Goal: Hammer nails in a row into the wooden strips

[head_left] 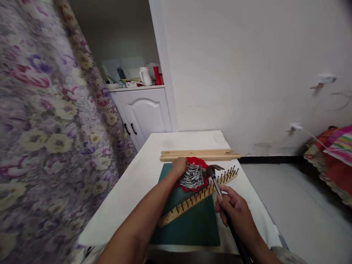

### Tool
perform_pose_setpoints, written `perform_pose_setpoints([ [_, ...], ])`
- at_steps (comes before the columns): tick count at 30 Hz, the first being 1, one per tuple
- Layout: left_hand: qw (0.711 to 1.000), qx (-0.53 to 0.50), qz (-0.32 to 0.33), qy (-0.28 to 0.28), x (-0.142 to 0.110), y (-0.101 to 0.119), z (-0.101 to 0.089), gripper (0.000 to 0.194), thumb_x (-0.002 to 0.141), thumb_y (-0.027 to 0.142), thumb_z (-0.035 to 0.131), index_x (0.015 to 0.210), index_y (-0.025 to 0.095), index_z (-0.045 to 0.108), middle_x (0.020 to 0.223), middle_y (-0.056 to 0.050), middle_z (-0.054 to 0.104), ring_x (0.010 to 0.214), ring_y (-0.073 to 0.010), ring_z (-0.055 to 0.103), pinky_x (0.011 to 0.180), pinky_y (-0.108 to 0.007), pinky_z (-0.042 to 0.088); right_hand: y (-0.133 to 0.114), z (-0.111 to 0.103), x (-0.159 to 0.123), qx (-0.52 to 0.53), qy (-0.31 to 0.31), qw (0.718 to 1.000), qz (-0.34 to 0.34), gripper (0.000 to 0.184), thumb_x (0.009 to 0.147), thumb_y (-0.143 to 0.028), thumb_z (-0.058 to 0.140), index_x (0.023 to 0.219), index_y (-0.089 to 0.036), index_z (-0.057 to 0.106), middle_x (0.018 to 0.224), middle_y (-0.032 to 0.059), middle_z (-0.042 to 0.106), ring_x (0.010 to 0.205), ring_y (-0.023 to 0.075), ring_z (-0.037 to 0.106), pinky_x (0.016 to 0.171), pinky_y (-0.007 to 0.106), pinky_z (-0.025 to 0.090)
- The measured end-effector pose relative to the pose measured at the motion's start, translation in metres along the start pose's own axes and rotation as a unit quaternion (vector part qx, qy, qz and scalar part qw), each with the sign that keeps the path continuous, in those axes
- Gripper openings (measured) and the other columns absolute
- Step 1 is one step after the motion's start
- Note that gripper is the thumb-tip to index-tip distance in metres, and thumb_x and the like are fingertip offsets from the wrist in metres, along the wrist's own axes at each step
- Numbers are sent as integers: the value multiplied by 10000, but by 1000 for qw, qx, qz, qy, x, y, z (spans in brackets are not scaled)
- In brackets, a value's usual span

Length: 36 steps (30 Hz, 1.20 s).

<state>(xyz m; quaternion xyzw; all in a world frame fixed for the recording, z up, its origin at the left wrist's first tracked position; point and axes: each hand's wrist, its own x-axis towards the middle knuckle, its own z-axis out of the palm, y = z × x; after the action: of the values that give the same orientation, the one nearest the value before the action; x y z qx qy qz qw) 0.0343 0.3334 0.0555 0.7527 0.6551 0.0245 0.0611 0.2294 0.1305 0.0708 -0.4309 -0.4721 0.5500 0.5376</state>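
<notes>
My left hand (180,167) is closed at the left rim of a scalloped red plate (196,160), its fingertips partly hidden. A heap of silvery nails (192,176) fills the plate. In my right hand (233,207) is a claw hammer (217,187), gripped along its shaft with the head up beside the plate's right edge. A wooden strip (166,220) lies slantwise in front of the plate and under the hammer, with rows of dark nails (195,197) standing up from it. Beneath the strip and plate is a green mat (192,229).
Bare wooden strips (196,156) lie across the table (129,194) behind the plate. A flowered curtain (49,128) hangs at the left. A white cabinet (148,110) stands beyond, with a white jug (145,76) on top. Red patterned fabric (327,157) is at the right.
</notes>
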Motion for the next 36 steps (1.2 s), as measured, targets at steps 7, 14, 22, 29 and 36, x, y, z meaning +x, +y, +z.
perform_pose_setpoints([
  [7,1000,8,3,-23,11,5,1,198,724,181,556,833,103,701,914,-181,701,901,-280,632,743,-300,453,1,0,1,9,1,1000,-1,395,822,-402,588,1127,-157,530,573,-38,593,329,55,404,318,161,292],
  [14,1000,-18,20,-15,11,4,4,130,696,159,564,724,119,685,812,-165,700,810,-287,635,690,-325,438,-1,3,2,10,5,1000,1,344,813,-425,587,1047,-175,552,550,-53,573,326,66,394,315,165,308],
  [22,994,-76,74,24,-8,-8,-3,99,688,163,546,710,173,642,775,-70,675,787,-224,601,684,-273,395,3,2,2,4,-9,1000,-3,299,846,-372,562,1067,-172,539,558,-58,572,335,52,393,330,151,309],
  [29,979,-153,119,65,-29,-25,0,143,702,113,509,780,187,603,765,-3,644,724,-150,555,658,-220,372,6,3,0,-2,-13,1000,-8,334,852,-373,557,1102,-153,526,568,-49,573,342,59,402,337,161,300],
  [36,956,-246,132,95,-31,-27,8,161,693,87,515,744,194,624,752,14,656,727,-139,571,693,-221,408,8,4,1,-8,-9,1000,-7,344,842,-392,559,1093,-158,539,560,-49,575,336,72,402,337,174,298],
])
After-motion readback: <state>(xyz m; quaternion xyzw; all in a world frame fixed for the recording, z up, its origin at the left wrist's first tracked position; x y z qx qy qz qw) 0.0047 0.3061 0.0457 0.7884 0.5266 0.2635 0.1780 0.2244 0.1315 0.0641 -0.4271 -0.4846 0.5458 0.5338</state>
